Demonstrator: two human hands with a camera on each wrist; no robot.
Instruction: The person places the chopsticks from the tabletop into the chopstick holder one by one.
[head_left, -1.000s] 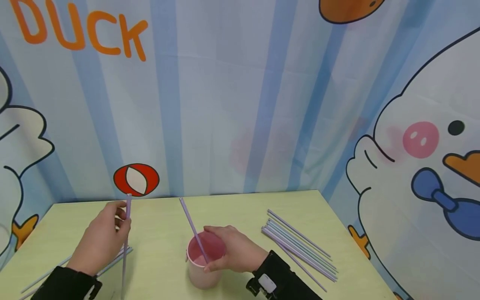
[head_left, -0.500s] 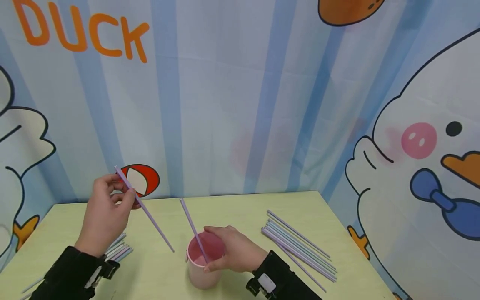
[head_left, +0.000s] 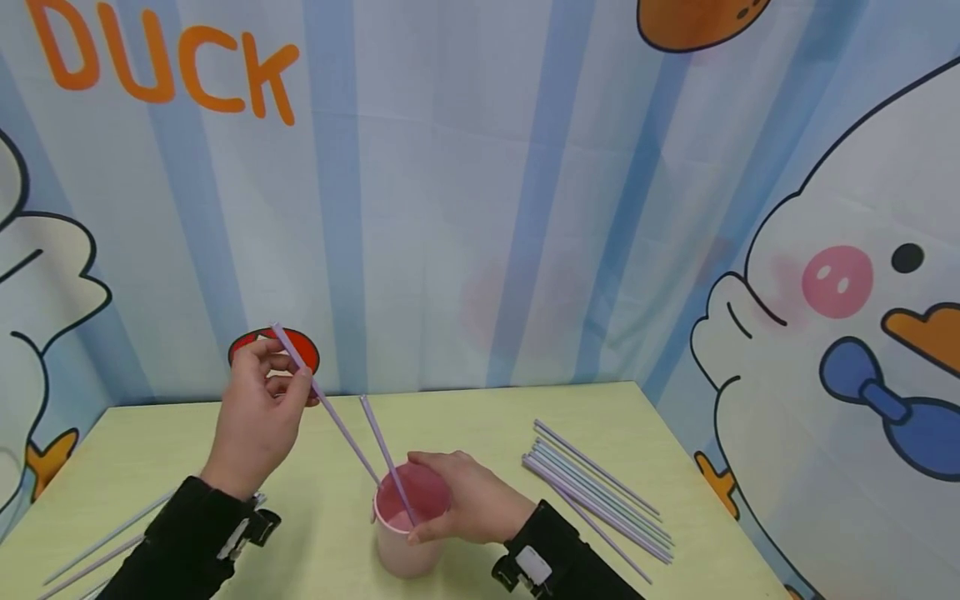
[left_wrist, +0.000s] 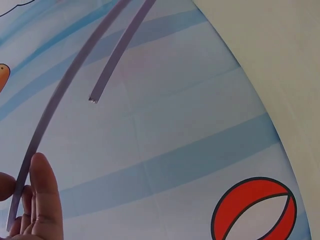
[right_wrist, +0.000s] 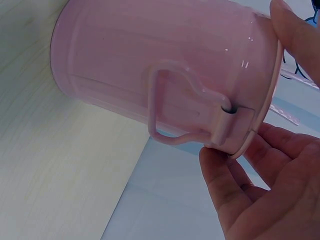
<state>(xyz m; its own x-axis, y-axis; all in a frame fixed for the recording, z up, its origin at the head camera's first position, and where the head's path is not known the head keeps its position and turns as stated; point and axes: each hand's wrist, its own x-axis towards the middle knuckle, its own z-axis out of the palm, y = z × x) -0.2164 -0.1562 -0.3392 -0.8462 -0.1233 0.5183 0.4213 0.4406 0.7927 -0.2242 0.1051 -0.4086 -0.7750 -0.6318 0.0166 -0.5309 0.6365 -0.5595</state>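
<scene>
My left hand (head_left: 258, 408) pinches a thin purple straw (head_left: 337, 421) near its upper end. That straw slants down to the right, its lower end at the rim of a pink metal bucket (head_left: 405, 554). Another purple straw (head_left: 381, 437) leans inside the bucket. My right hand (head_left: 483, 500) grips the bucket at its rim from the right, thumb at the front. In the right wrist view a small wire handle (right_wrist: 151, 110) hangs on the bucket's side. The left wrist view shows the held straw (left_wrist: 55, 100) between thumb and fingers.
A loose bundle of purple and pale blue straws (head_left: 600, 500) lies on the right of the pale yellow table (head_left: 465, 417). More straws (head_left: 105, 542) lie at the left, partly hidden under my left sleeve. A striped duck-print curtain (head_left: 450, 208) stands behind the table.
My left hand has raised its straw from the left pile, tilted it, and carried it right until its lower end reached the bucket. The right hand and bucket have stayed put.
</scene>
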